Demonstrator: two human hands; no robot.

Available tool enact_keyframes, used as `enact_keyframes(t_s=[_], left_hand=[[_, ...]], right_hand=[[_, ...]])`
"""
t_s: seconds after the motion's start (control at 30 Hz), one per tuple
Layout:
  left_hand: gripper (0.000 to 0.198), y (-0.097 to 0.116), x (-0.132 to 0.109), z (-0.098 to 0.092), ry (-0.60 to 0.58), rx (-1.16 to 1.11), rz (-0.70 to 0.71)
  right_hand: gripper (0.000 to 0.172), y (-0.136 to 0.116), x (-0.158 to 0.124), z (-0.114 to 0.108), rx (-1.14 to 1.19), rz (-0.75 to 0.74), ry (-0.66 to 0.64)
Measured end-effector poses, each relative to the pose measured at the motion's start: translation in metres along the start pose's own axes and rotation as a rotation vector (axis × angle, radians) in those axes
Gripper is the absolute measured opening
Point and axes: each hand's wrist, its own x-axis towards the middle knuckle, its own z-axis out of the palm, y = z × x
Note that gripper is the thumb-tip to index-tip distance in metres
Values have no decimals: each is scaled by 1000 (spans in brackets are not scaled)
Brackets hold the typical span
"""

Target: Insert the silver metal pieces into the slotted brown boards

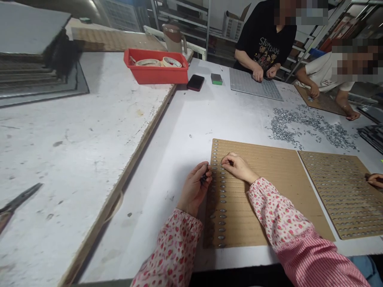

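Note:
My left hand is closed around several small dark metal pieces, just beside the left edge of a brown ribbed board. Over that board, my right hand pinches at the upper end of the second column of small silver oval pieces; whatever lies between its fingertips is too small to make out. Two columns of these pieces run down the board's left side. Both my forearms wear strawberry-print sleeves.
A second brown board with rows of pieces lies right, another person's hand at its edge. Loose silver pieces are heaped behind. Two people work across the table. A red bin, phone and pliers lie leftward.

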Motion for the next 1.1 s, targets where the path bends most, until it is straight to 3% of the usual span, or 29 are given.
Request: enact_keyframes(t_s=[0.3, 0.4, 0.57, 0.7, 0.8, 0.97, 1.1], left_hand=[[28, -4, -1, 0, -42, 147, 53], [28, -6, -2, 2, -55, 207, 53], [29, -10, -4, 5, -66, 238, 39], [23, -9, -4, 5, -40, 175, 39], [23, -8, -3, 3, 1, 82, 28], [15, -5, -1, 0, 36, 33, 63], [17, -4, -1, 0, 44, 39, 41]], right_hand=[[7, -10, 6, 6, 16, 112, 66], [12, -13, 0, 9, 335, 164, 76], [32, -34, -15, 20, 909, 175, -46], [34, -39, -11, 21, 1011, 235, 116], [32, -25, -4, 12, 909, 276, 209], [20, 1, 3, 0, 345, 136, 75], [17, 1, 4, 4, 176, 135, 81]])
